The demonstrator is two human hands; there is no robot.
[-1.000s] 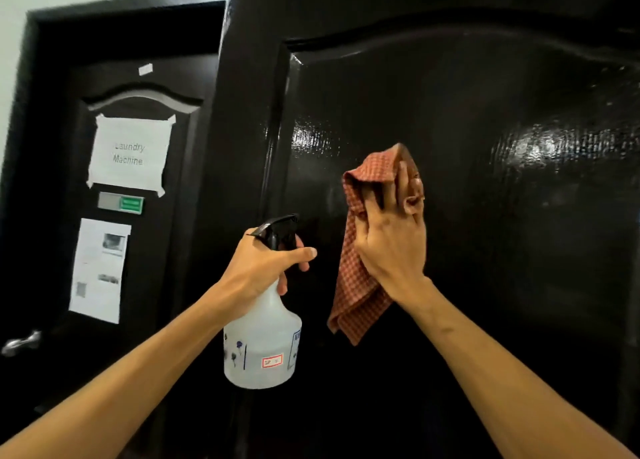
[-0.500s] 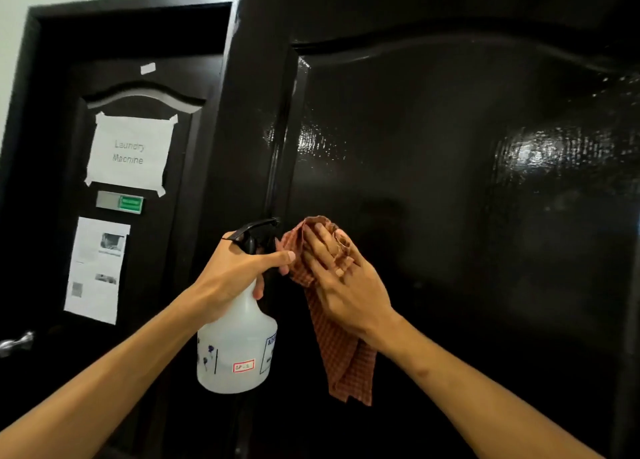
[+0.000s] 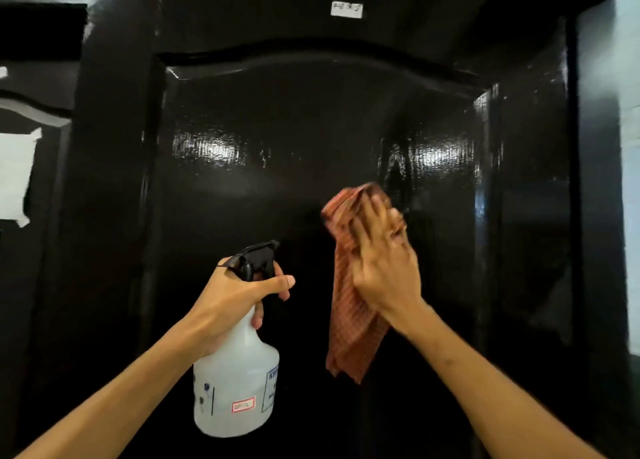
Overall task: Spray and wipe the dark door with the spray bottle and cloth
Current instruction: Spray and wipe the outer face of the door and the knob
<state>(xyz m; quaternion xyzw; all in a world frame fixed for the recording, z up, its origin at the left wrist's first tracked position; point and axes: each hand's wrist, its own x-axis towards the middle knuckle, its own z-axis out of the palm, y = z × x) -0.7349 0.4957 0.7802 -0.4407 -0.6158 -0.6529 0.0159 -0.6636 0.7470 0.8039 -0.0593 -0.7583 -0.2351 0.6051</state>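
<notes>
In the head view (the only 1 we have), our right hand (image 3: pixel 384 271) lies flat on the cloth (image 3: pixel 349 337) and presses it against the dark door (image 3: pixel 277 129). Its fingers (image 3: pixel 367 223) are fairly straight and spread over the bunched top of the cloth. Motion blur hides whether the thumb pinches any fabric. The cloth's long axis runs up and down: the bunch sits under the fingertips and the loose tail hangs below the palm, past the wrist.

Our left hand (image 3: pixel 232 302) is curled round the neck of the spray bottle (image 3: pixel 239 389), which stands upright, down and to the left of the wiping fingers. Its index finger reaches forward under the black nozzle (image 3: pixel 263 250), and the nozzle points at the door. We cannot tell how far it is from the surface.

The door lies straight beyond the right fingers, touching them through the cloth, so the right hand is nearer. We judge that wiping is under way. The panel's 2 glossy patches sit above the fingers, 1 on each side, so the next stroke probably runs upward or sideways.
</notes>
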